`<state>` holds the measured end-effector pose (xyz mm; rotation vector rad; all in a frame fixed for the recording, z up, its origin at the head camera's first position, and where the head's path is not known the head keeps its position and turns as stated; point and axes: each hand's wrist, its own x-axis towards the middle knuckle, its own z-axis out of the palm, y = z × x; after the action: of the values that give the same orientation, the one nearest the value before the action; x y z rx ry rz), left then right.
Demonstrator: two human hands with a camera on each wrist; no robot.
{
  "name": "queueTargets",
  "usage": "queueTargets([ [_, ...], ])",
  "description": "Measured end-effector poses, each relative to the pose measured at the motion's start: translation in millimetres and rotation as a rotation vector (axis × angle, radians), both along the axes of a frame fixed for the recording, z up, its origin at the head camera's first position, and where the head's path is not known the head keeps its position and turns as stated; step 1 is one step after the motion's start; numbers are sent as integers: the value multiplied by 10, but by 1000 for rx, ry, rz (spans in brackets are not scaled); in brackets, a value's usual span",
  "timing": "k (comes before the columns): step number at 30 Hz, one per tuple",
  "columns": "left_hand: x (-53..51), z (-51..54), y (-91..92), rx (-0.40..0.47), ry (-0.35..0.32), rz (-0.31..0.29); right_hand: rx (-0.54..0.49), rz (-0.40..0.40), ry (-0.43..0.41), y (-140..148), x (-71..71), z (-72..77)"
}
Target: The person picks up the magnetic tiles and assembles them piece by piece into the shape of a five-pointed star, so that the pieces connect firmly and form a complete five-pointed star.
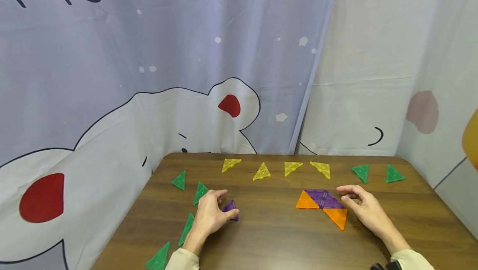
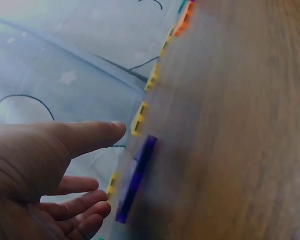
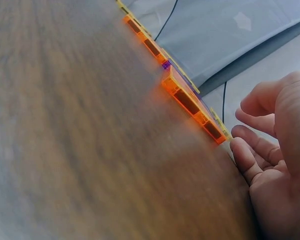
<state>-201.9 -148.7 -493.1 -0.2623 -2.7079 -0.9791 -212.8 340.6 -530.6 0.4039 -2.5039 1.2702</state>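
Note:
Near the middle-left of the table, my left hand (image 1: pixel 210 214) is held over a loose purple triangular tile (image 1: pixel 229 206), thumb and fingers spread apart. The left wrist view shows a gap between the hand and that purple tile (image 2: pixel 137 180). To the right lies a flat group of see-through tiles: purple triangles (image 1: pixel 324 199) side by side, an orange triangle (image 1: pixel 307 200) at their left and another orange triangle (image 1: pixel 337 217) below their right end. Just right of this group is my right hand (image 1: pixel 364 207), its fingers loosely bent with nothing between them.
Several yellow triangles (image 1: pixel 262 171) line the far side of the brown wooden table (image 1: pixel 269 237). Green triangles lie down the left side, one (image 1: pixel 200 193) close to my left hand, and two more (image 1: pixel 360 173) at the far right. A printed curtain (image 1: pixel 186 46) hangs behind.

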Motion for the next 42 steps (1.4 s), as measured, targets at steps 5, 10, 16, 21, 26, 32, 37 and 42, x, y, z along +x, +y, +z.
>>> queueTargets([
  [5,8,-62,-43,-2,-33,-8,6,-1,-29,-5,6,-3],
  [10,19,-85,-61,-17,-65,-5,20,-2,-46,-18,3,10],
  [16,18,-94,-71,-34,-78,-36,35,0,-68,-39,1,22],
  [21,12,-106,-75,-17,-82,-73,49,-4,-71,-48,-3,16],
  [26,-2,-121,-81,15,-83,-84,55,-10,-78,-50,-13,6],
  [32,-4,-121,-64,51,-112,-101,58,-6,-70,-47,-15,5],
  [37,-2,-121,-34,58,-95,-128,55,16,-68,-27,7,5],
  [42,12,-123,-29,55,-42,-123,58,20,-73,-27,27,21],
])
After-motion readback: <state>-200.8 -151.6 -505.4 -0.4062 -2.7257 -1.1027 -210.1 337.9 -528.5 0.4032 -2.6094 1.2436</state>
